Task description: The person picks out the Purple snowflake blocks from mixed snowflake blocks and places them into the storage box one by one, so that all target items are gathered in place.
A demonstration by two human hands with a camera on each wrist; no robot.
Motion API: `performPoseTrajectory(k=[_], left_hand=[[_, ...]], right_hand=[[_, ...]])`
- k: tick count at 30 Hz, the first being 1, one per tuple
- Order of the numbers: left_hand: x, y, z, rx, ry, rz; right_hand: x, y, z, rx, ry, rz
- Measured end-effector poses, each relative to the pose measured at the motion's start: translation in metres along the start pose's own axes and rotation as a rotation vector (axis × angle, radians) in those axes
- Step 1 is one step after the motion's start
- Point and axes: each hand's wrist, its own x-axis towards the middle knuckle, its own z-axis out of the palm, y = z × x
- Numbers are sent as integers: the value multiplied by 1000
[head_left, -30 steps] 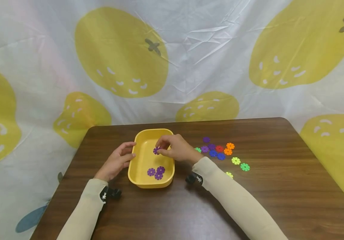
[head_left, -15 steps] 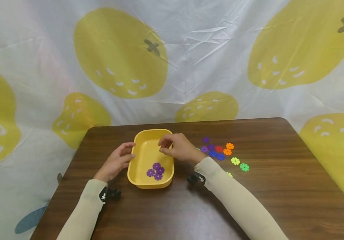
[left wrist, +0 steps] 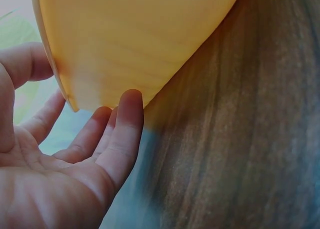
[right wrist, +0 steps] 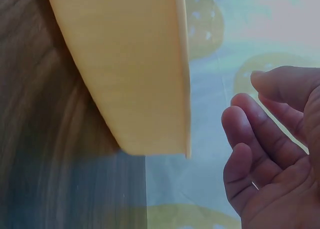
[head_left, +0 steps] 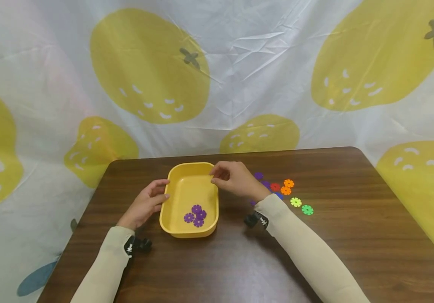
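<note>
A yellow plastic basin [head_left: 190,191] stands on the table with several purple notched discs [head_left: 195,215] clustered in its near end. My left hand [head_left: 148,203] rests against the basin's left side; in the left wrist view, its fingertips [left wrist: 131,101] touch the outer wall and rim. Over the basin's right rim hovers my right hand [head_left: 237,179], fingers loosely bent. The right wrist view shows that hand [right wrist: 275,144] apart from the basin wall [right wrist: 135,74], holding nothing between thumb and fingers.
Right of the basin lie loose discs: a red disc [head_left: 275,187], orange discs [head_left: 288,183], a yellow-green disc [head_left: 296,202], a green disc [head_left: 307,209], plus purple and blue ones partly behind my right hand. A fruit-patterned curtain [head_left: 217,84] hangs behind the table [head_left: 334,176].
My right hand let go of a purple disc, which now lies with the others in the basin. Then the hand moved right and away toward the rim. My left hand stayed at the basin.
</note>
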Motion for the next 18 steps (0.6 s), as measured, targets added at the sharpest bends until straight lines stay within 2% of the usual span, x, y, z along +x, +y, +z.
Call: performPoseTrajectory(k=[18], left_hand=[[-3,-1,-1,1,-3,9]], right_hand=[[-12,34,-28,2,78,104]])
